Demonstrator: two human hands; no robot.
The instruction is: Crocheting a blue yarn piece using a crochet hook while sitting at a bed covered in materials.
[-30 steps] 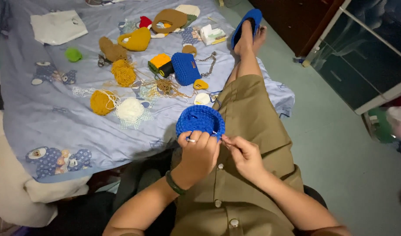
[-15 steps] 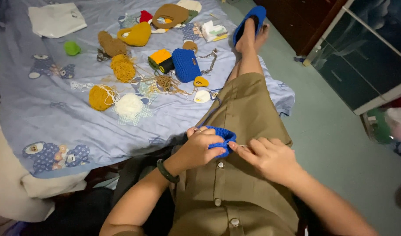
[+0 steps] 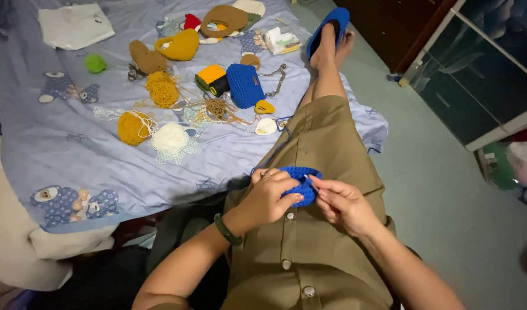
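Note:
On my lap my left hand grips a small blue crocheted piece, fingers curled over its rim. My right hand pinches a thin crochet hook whose tip meets the piece's right edge. A blue yarn strand runs from the piece up over my olive-clad leg toward the bed. A dark green bracelet circles my left wrist.
A blue bedsheet carries yellow yarn balls, a white yarn ball, a blue crocheted bag, mustard crocheted bags and a white cloth. My foot in a blue slipper rests on the bed corner. A glass-fronted cabinet stands at the right.
The blue piece came down from held up in front of me to my lap, and both hands closed in around it. The view shifted slightly.

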